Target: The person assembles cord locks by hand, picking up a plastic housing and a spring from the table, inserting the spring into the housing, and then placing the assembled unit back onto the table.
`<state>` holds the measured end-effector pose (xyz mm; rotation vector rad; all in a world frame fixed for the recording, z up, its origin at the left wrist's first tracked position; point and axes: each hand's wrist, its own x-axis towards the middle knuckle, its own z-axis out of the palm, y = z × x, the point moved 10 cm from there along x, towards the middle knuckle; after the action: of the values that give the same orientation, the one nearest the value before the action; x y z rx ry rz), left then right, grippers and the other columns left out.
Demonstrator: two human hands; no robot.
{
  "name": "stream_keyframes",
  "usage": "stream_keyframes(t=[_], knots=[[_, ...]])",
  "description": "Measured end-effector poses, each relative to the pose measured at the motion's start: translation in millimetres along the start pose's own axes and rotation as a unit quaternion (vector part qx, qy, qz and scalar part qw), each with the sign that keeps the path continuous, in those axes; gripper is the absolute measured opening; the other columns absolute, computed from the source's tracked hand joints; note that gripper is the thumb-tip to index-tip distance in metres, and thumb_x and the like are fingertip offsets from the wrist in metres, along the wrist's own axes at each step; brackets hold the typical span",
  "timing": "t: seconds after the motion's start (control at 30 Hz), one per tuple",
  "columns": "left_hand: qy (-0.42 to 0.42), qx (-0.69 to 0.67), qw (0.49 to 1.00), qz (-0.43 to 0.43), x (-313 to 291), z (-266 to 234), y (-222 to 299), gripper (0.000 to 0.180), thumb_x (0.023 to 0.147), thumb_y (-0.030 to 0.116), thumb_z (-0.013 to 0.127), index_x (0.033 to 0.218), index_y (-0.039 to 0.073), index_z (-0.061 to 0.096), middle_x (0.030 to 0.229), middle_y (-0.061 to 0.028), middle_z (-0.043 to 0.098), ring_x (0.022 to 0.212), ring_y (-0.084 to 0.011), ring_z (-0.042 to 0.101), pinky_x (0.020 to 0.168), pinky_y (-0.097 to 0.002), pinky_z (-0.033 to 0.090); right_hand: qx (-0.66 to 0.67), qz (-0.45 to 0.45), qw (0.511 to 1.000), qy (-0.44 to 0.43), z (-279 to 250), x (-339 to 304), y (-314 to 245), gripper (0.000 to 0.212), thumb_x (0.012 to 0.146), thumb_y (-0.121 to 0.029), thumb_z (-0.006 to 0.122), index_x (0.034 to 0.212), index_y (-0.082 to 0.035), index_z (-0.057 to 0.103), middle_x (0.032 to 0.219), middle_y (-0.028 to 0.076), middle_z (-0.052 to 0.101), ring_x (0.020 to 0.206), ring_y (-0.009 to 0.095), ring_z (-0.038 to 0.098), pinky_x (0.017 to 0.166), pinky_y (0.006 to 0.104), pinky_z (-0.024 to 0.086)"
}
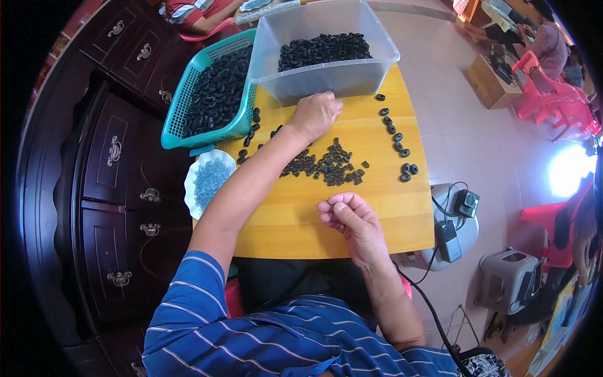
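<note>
By the clear plastic bin [342, 78], the left hand [315, 117] curls, grasp hidden; the right hand [356, 224] pinches, contents unclear. Small black pieces [333, 164] lie between: fingertip piecework, seemingly, wanting a precise pick next.

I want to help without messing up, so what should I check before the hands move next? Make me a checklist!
1. Clear bin upright on the table: ok.
2. Green basket stocked with black pieces: ok.
3. White dish holding see-through bits: ok.
4. Small dark pieces tidily lined up: not ok, they lie scattered on the table.
5. Left hand empty: cannot tell, its grip is hidden.
6. Right hand empty: cannot tell, its fingertips are bunched.
</note>
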<state>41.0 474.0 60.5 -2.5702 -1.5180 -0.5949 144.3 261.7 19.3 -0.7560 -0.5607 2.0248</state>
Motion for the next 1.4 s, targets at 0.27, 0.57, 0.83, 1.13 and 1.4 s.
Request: stream_keyframes(t=[0.27,0.57,0.83,1.13,1.4], knots=[[-0.016,-0.007,0.999,0.035,-14.3,-5.4,10.4,0.010,0.089,0.018,0.064,0.087,0.008,0.068,0.085,-0.0103,0.066,0.083,-0.0323,0.068,0.072,-0.0437,0.055,-0.004,-0.002,1.000,0.000,2.5,-0.2,1.8,0.012,0.103,-0.015,0.057,0.110,-0.007,0.063,0.107,0.009,0.072,0.092,0.015,0.067,0.087,0.0296,0.053],[0.072,-0.216,0.960,-0.164,-67.8,-74.9,-40.4,0.006,0.086,0.007,0.063,0.090,0.003,0.061,0.074,-0.0150,0.067,0.067,-0.0315,0.067,0.063,-0.0410,0.052,-0.005,0.008,1.000,0.011,1.6,-0.5,4.0,0.011,0.102,-0.015,0.059,0.109,-0.008,0.063,0.105,0.008,0.072,0.091,0.015,0.068,0.086,0.0298,0.053],[0.038,-0.162,0.974,-0.156,-119.1,-91.0,-66.0,0.016,0.089,0.001,0.054,0.092,0.002,0.070,0.083,-0.0145,0.069,0.077,-0.0315,0.068,0.070,-0.0397,0.053,-0.014,0.015,1.000,0.003,3.1,-0.4,7.6,0.012,0.102,-0.016,0.060,0.110,-0.007,0.064,0.106,0.008,0.073,0.092,0.013,0.068,0.086,0.0277,0.053],[-0.004,-0.048,0.975,-0.216,-113.4,-67.1,-83.9,0.017,0.086,0.020,0.069,0.091,0.006,0.076,0.089,-0.0153,0.069,0.083,-0.0337,0.068,0.077,-0.0450,0.055,-0.011,0.001,1.000,-0.001,1.7,0.2,4.7,0.012,0.102,-0.015,0.060,0.110,-0.007,0.064,0.106,0.008,0.073,0.092,0.014,0.068,0.085,0.0275,0.053],[-0.049,0.007,0.975,-0.219,-104.8,-59.2,-86.0,0.017,0.082,0.024,0.074,0.085,0.007,0.074,0.082,-0.0133,0.069,0.081,-0.0324,0.069,0.074,-0.0447,0.055,-0.017,0.008,1.000,0.005,2.8,-1.5,3.8,0.012,0.102,-0.016,0.060,0.111,-0.008,0.064,0.107,0.008,0.072,0.092,0.013,0.068,0.086,0.0276,0.052]])
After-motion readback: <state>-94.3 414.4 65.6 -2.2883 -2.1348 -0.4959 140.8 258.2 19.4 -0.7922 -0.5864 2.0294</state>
